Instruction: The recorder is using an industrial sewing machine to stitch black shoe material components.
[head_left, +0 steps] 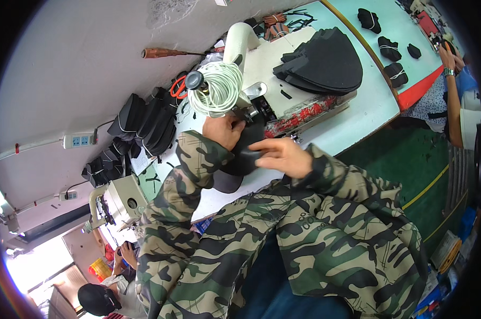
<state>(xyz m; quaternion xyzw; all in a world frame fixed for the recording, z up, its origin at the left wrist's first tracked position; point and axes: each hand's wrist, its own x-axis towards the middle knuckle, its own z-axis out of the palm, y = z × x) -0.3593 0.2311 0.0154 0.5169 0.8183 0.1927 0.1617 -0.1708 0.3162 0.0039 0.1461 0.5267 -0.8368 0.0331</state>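
A curved black piece, smooth and flexible-looking, lies under the head of a white sewing machine. My left hand is at the machine's needle end, its fingers bent and closed on the piece's far left edge; the fingertips are partly hidden. From the right, my right hand reaches over the piece with fingers stretched out and apart, the tips touching its surface. Below the piece, a second dark curved edge shows near my left sleeve. A coil of pale green cord hangs on the machine's front.
A fanned stack of black curved panels rests on the machine bed. Black bundles stand along the wall to the left. A wooden-handled screwdriver juts out by the machine. Co-workers sit at the lower left and far right.
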